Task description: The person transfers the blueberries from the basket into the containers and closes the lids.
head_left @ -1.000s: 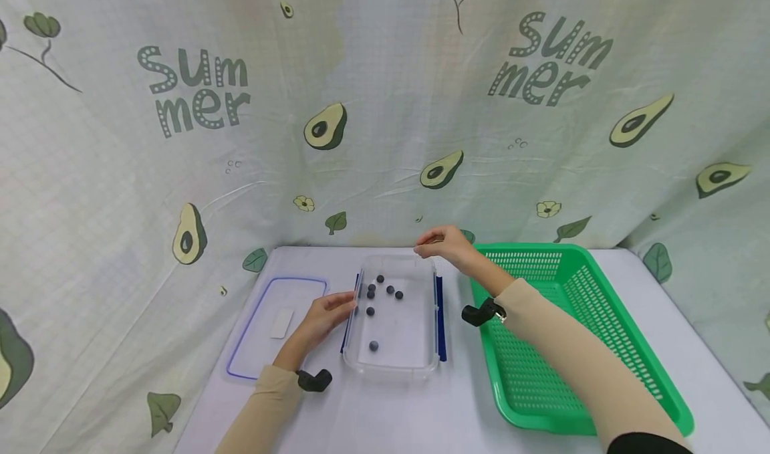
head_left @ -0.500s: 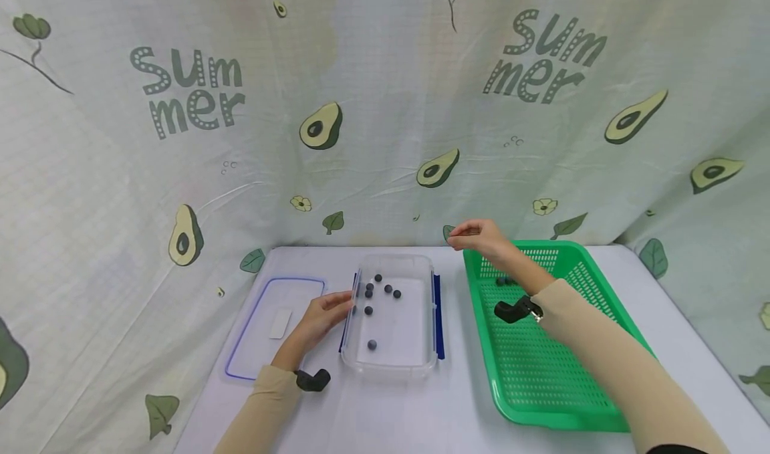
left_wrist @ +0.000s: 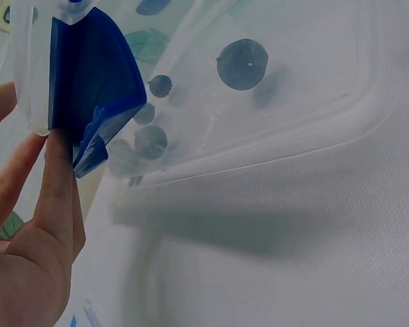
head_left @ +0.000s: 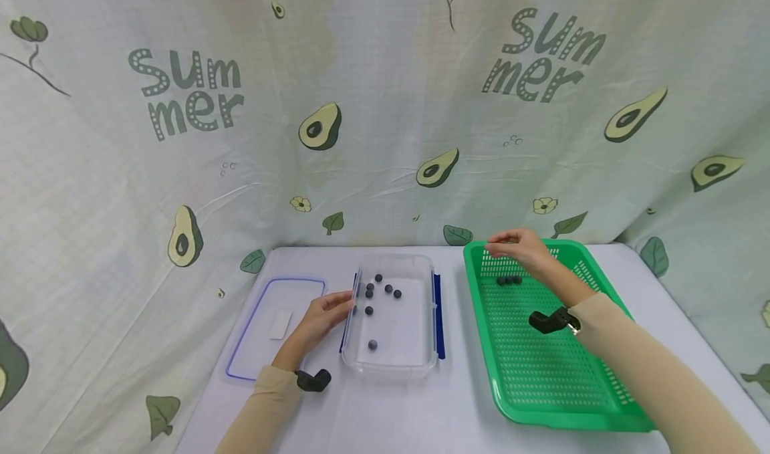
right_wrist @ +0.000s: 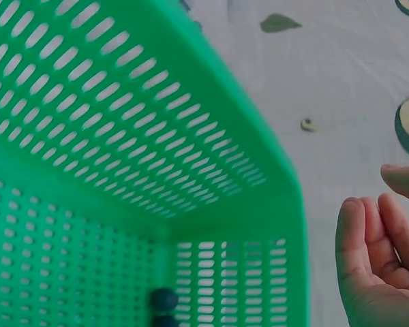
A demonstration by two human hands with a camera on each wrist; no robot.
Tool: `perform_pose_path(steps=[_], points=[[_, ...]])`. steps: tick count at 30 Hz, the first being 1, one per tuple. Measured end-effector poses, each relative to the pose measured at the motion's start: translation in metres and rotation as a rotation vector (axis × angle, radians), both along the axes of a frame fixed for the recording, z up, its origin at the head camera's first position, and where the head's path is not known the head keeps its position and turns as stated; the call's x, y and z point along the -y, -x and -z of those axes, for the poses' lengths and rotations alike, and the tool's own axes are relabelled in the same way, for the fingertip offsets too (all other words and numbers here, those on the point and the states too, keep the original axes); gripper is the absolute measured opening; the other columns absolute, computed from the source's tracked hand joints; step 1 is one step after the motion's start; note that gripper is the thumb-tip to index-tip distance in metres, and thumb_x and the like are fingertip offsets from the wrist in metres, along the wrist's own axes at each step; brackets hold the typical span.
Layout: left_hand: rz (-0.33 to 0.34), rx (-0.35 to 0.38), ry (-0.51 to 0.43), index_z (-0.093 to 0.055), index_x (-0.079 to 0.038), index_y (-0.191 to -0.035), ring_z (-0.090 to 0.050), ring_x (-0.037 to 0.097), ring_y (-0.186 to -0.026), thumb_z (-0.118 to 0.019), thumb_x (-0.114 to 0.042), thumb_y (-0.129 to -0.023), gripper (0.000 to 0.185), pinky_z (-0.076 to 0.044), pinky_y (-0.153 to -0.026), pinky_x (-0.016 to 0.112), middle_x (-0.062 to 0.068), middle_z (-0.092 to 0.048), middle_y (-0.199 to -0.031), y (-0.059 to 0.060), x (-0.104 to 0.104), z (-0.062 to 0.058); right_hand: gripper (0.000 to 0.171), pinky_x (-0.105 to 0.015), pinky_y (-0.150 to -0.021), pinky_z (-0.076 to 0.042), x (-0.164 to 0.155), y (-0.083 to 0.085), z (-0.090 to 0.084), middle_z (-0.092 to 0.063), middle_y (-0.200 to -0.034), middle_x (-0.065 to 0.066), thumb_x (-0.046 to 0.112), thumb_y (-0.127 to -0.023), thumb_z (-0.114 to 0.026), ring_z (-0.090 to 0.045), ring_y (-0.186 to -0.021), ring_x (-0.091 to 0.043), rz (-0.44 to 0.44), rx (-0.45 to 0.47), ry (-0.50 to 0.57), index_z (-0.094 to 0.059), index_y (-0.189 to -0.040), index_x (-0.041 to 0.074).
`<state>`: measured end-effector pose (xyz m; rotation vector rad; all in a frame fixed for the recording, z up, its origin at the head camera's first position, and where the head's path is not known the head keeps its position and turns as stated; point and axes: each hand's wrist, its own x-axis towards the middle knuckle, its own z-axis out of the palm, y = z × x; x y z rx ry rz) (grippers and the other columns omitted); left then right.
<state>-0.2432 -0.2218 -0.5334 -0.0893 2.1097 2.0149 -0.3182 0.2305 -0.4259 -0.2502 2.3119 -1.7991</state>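
Three dark balls [head_left: 508,280] lie in the green basket [head_left: 559,380] just below the right hand [head_left: 522,248] (fingers loosely curled, empty)

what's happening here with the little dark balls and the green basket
A person is at a table with a clear container holding several small dark balls. The left hand rests against the container's left side, by its blue clip. The right hand hovers over the far end of the green basket, fingers loosely curled; nothing shows in it. A few balls lie in the basket. The container's lid lies to the left.
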Motion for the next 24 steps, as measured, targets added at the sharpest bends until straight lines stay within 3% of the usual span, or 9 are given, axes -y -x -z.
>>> perform_pose_path(steps=[10,17,24], points=[[-0.003,-0.005,-0.009,-0.058,0.001,-0.135,-0.061,0.020,-0.117,-0.072,-0.015,-0.094,0.047,-0.051,-0.100,0.028,0.014,-0.060,-0.133,-0.001,-0.001,-0.001,0.045,-0.036,-0.089,-0.058,-0.037,-0.004,0.032,-0.068,-0.094,0.006,0.014,-0.096,-0.069,-0.069,-0.082,-0.004,0.124,0.009,-0.014,-0.055,-0.124,-0.018],[0.000,-0.010,0.021,-0.062,-0.003,-0.133,-0.060,0.021,-0.119,-0.074,-0.020,-0.092,0.046,-0.050,-0.101,0.029,0.011,-0.061,-0.132,0.000,0.000,-0.001,0.045,-0.026,-0.082,-0.060,-0.052,-0.009,0.053,-0.067,-0.089,0.010,0.010,-0.096,-0.068,-0.070,-0.084,-0.007,0.211,0.005,-0.010,-0.052,-0.125,-0.021],[0.000,-0.004,0.011,-0.062,-0.003,-0.133,-0.060,0.022,-0.120,-0.073,-0.020,-0.093,0.045,-0.049,-0.102,0.030,0.011,-0.062,-0.132,-0.002,0.001,0.000,0.042,-0.046,-0.095,-0.055,-0.059,-0.009,0.071,-0.067,-0.089,0.009,0.010,-0.096,-0.068,-0.067,-0.080,-0.002,0.288,0.019,-0.073,-0.056,-0.123,-0.019]])
